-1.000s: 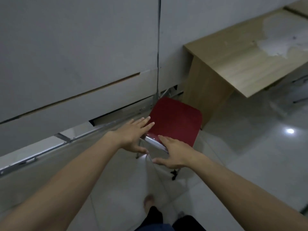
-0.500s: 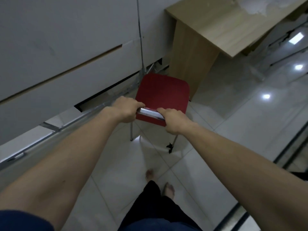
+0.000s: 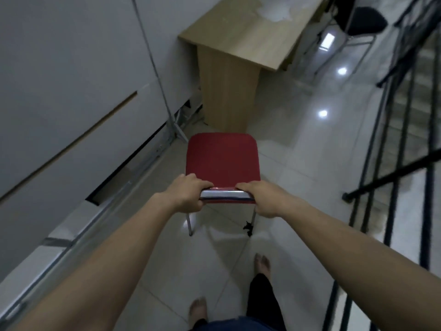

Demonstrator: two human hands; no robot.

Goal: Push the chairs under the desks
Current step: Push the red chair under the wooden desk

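On the tiled floor (image 3: 281, 149), close to the wall (image 3: 71, 80) on the left, the red chair (image 3: 222, 161) stands with its seat pointing at the end panel of the wooden desk (image 3: 238, 44), and the front edge of the seat is just beside the foot of that panel, not under the top. The left hand (image 3: 188, 197) is clenched around the left end of the shiny metal bar (image 3: 225, 194) at the top of the chair back, and the right hand (image 3: 265, 199) is wrapped around the right end of the same bar, so both hands grasp the chair. To do this step well, I think the person should not push straight ahead, because the seat would meet the side panel; the chair needs to go a little to the right and turn, until it faces the open long side of the desk, and only then slide in. It seems better to keep the two hands level and press evenly, so the legs glide on the smooth tiles and do not tip or scrape. A dark chair (image 3: 362, 17) stands at the far side, and a black railing (image 3: 393, 163) runs along the right, so the swing has limited room. Compared with half a second ago, both hands hold the bar in the same way, but the view has turned to the right, the chair is now more square in front of the person, and more of the desk and the railing has come into sight.
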